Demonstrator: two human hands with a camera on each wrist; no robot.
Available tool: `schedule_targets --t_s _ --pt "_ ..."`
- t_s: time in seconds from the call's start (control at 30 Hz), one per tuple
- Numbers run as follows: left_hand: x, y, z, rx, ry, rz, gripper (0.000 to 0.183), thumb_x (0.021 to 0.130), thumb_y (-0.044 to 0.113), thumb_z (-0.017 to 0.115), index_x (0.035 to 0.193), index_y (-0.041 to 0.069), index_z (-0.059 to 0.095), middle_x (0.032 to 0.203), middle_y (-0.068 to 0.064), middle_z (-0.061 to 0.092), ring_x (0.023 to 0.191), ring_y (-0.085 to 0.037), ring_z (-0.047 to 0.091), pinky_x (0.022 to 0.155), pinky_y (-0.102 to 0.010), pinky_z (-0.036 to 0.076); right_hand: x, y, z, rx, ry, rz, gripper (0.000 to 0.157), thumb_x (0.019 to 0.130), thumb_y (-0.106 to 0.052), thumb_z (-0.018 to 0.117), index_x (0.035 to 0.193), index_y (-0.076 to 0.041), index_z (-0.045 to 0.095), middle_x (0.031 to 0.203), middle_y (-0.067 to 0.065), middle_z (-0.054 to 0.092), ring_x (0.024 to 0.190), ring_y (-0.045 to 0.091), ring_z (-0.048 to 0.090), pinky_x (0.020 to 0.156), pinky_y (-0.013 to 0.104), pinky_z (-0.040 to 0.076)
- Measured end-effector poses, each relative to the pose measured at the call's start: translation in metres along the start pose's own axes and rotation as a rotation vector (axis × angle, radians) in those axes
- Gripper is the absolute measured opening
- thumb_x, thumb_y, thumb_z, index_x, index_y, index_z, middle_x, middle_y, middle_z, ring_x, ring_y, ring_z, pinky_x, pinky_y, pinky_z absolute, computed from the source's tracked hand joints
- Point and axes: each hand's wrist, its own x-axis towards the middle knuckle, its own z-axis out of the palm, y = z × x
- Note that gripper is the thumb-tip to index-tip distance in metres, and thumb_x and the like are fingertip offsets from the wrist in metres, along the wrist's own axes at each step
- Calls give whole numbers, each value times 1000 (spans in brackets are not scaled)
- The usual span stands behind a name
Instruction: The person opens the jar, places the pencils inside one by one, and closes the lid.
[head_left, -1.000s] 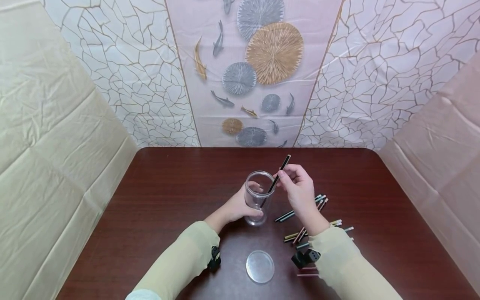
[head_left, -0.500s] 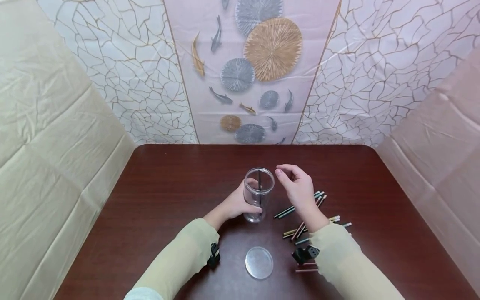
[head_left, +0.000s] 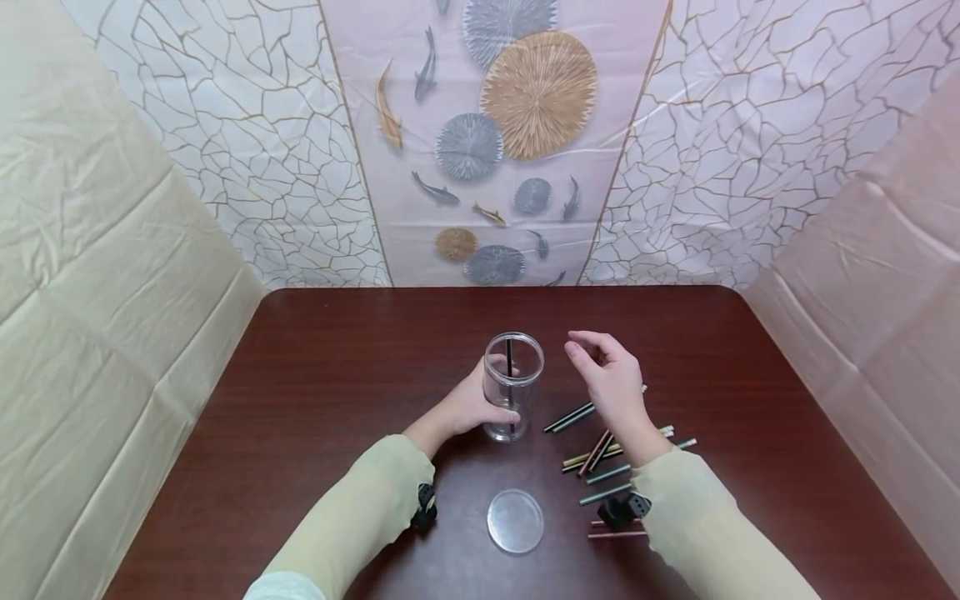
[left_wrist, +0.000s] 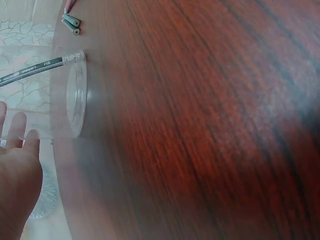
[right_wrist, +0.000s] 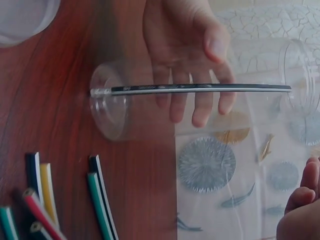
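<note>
A clear cylindrical jar stands upright on the table, and my left hand grips its side, thumb in front and fingers behind. Inside the jar is one black pencil, its eraser end at the base and its other end near the rim. To the right of the rim is my right hand, thumb and fingers loosely curled with nothing between them. Below that hand lies a loose pile of pencils in dark, green, yellow and red, partly hidden by the right forearm.
A round clear lid lies flat on the dark red wooden table, nearer to me than the jar. Patterned cloth hangs behind the table, with plain cloth walls on both sides.
The black pencil has left my right hand and dropped into the jar. The right hand has then drawn away to the right; my left hand keeps its hold on the jar.
</note>
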Motion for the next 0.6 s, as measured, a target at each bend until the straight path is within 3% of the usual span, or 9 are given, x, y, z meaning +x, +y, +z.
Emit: schedule_targets --t_s 0.17,0.3,0.4,0.6 --pt "2 -8 -1 43 -2 -24 94 65 0 81 141 8 27 128 -19 50 116 -23 49 99 -32 35 -2 9 -8 -33 -10 3 24 85 -8 69 106 2 68 87 -8 65 73 5 52 62 15 41" --pt "-4 13 -1 57 -25 -46 89 66 1 80 139 1 28 127 -21 50 115 -25 50 99 -31 35 0 30 -17 -33 -33 -22 26 85 -8 69 109 -2 68 93 -3 66 79 4 56 66 14 44" --pt "-3 17 -2 28 -39 -49 87 66 -2 78 136 -4 27 129 -25 49 115 -27 49 100 -31 34 2 50 -24 -62 -77 -53 28 85 -11 70 112 -5 68 97 2 65 82 1 56 69 13 45" --pt "2 -7 -1 -19 -24 -37 86 65 -4 79 134 1 28 136 -17 46 118 -20 48 100 -29 33 -1 68 -40 -189 -151 -75 33 85 -6 68 117 -3 65 107 11 62 82 -2 50 67 12 40"
